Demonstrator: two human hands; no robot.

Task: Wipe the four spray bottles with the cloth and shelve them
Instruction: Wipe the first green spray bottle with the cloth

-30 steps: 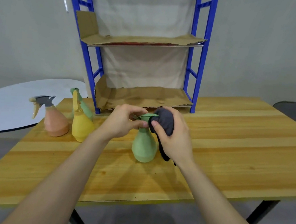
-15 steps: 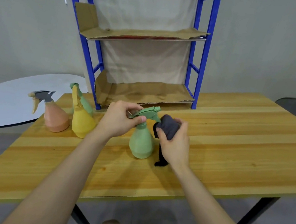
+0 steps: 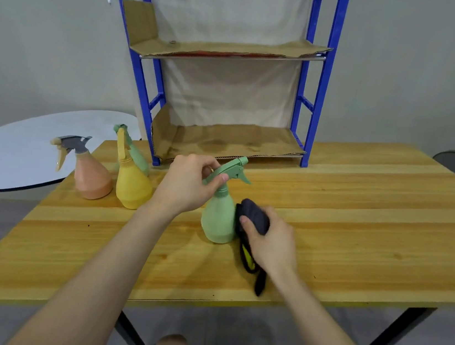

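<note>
Green plastic spray bottle (image 3: 219,217) stands on the wooden table (image 3: 358,224); left hand (image 3: 190,184) pinches its trigger top, right hand (image 3: 272,242) presses a bunched dark cloth (image 3: 255,219) against it.

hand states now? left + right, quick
left hand: closed, grips the trigger head of the green spray bottle.
right hand: closed, holds the dark cloth against the bottle's side.

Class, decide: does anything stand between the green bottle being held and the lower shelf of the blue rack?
Nothing visible does. The green bottle stands just in front of the lower shelf; the other bottles stand left.
</note>
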